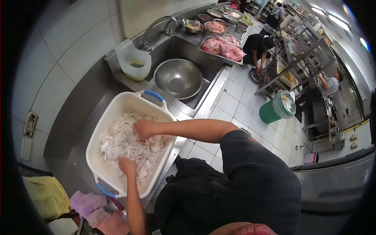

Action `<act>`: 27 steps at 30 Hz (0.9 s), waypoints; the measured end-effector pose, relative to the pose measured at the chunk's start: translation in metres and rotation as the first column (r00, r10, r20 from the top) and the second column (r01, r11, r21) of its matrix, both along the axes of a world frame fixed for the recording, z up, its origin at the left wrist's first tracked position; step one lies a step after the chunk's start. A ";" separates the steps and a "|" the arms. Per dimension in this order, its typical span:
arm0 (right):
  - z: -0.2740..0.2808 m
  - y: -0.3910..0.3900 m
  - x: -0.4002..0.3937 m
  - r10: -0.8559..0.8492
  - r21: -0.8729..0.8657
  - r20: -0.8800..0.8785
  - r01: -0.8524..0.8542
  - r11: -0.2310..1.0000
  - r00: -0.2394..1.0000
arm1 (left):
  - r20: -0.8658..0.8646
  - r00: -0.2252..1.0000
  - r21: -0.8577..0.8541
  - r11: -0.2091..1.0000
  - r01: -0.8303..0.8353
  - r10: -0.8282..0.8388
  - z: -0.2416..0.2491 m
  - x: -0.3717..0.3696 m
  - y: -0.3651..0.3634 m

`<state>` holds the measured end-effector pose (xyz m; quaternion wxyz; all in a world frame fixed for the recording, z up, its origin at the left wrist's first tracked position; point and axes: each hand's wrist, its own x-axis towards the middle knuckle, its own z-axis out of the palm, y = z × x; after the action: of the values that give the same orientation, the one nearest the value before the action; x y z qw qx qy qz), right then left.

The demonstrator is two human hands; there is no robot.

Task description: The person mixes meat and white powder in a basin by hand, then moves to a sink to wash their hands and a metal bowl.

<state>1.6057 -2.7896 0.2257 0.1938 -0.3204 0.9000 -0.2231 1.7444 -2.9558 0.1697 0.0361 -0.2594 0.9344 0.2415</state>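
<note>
A white plastic tub (97,129) with blue handle grips sits on the steel counter. Inside it lies a heap of pale, wet, glistening strips (124,141), raw food whose exact kind I cannot make out. My right hand (144,130) reaches in from the right and is curled into the heap, its fingertips buried. Nearer the front of the tub, my left hand (127,166) is also pushed into the pale strips, with its fingers bent and partly hidden.
Beside the tub, a steel bowl (178,78) lies in the sink below a faucet (150,33). A translucent container (133,58) stands at the sink's edge. Bagged meat (227,49) fills a tray beyond. Cloths (88,203) lie front left. A co-worker (256,51) crouches near a green bin (270,111).
</note>
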 end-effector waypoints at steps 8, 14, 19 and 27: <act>-0.061 -0.060 -0.097 -0.104 0.120 0.038 0.099 0.988 0.994 | -0.095 0.696 0.821 0.451 -0.349 0.711 -0.079 0.011 -0.077; -0.067 -0.037 -0.095 -0.258 -0.176 0.713 0.523 0.834 0.652 | 0.006 0.658 0.936 0.227 -0.268 0.753 -0.068 -0.028 -0.088; -0.115 -0.063 -0.124 -0.010 -0.166 0.952 0.542 0.824 0.306 | 0.156 0.729 0.986 -0.056 -0.160 0.667 -0.051 -0.038 -0.080; -0.114 -0.087 -0.107 0.223 -0.309 0.945 0.432 0.847 0.238 | 0.031 0.894 0.986 0.132 -0.100 0.447 -0.020 -0.068 -0.053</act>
<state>1.4985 -2.8771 0.1121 0.5939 -0.0885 0.5103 -0.6157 1.6765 -3.0084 0.1500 0.0180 -0.3088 0.4957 0.8116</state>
